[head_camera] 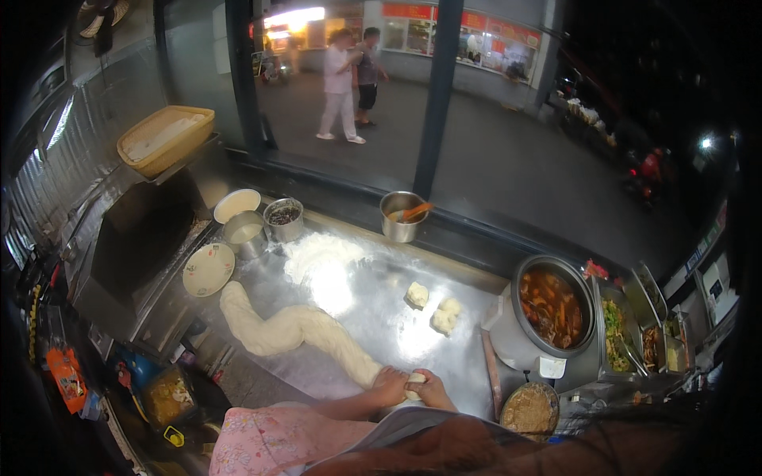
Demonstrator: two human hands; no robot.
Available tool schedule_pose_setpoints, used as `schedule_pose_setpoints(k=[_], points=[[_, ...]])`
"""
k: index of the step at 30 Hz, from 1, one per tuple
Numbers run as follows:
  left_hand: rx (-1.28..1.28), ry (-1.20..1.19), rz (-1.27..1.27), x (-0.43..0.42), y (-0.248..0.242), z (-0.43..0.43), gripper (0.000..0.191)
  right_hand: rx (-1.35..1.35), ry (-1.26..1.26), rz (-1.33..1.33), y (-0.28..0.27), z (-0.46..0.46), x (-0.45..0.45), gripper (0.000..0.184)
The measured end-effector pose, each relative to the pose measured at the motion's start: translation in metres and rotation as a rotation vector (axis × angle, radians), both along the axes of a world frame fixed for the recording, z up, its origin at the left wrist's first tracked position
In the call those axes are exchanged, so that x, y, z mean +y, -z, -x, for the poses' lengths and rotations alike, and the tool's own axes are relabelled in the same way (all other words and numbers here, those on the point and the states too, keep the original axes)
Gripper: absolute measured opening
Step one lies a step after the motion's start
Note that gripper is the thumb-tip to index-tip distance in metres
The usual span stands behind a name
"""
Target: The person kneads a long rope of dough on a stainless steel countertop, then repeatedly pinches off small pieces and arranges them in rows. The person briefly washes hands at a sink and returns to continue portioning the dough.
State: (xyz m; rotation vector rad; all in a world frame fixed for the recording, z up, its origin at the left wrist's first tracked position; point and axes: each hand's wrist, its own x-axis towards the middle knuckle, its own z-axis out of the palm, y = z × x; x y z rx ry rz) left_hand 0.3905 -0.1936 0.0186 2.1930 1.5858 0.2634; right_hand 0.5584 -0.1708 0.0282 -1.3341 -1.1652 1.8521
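Note:
A long, thick rope of pale dough (297, 327) winds across a steel worktop (369, 291). My left hand (390, 385) grips the rope close to its right end. Right beside it, my right hand (433, 392) has its fingers closed around the end of the dough, and a small lump shows between the two hands. Farther up the worktop lie a small dough piece (417, 295) and a larger lumpy one (446, 316). Loose flour (321, 253) is spread near the back. A wooden rolling pin (492, 375) rests to the right of my hands.
Ahead stands a steel pot with an orange-handled brush (404, 217). A cooker of stew (550, 303) and trays of chopped food (616, 333) are at the right. Left are a plate (208, 269), steel containers (245, 233) and a flour basket (166, 140). Two people walk outside the window.

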Motion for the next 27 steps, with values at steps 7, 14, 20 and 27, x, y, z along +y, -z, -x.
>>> schedule_pose_setpoints(k=[7, 14, 20, 27], points=[[0.121, 0.085, 0.028, 0.004, -0.001, -0.010, 0.028, -0.227, -0.068, -0.046, 0.009, -0.009, 0.004, 0.037], [0.174, 0.069, 0.333, 0.036, 0.006, -0.012, 0.042, -0.010, -0.295, -0.179, -0.109, -0.009, -0.022, 0.033], [-0.529, 0.044, 0.350, 0.045, -0.001, 0.016, 0.111, -0.375, 0.067, -0.921, -0.153, -0.018, 0.028, 0.034], [0.121, 0.212, 0.057, 0.003, -0.030, 0.049, 0.094, -0.425, 0.274, -0.505, -0.090, -0.072, 0.066, 0.059]])
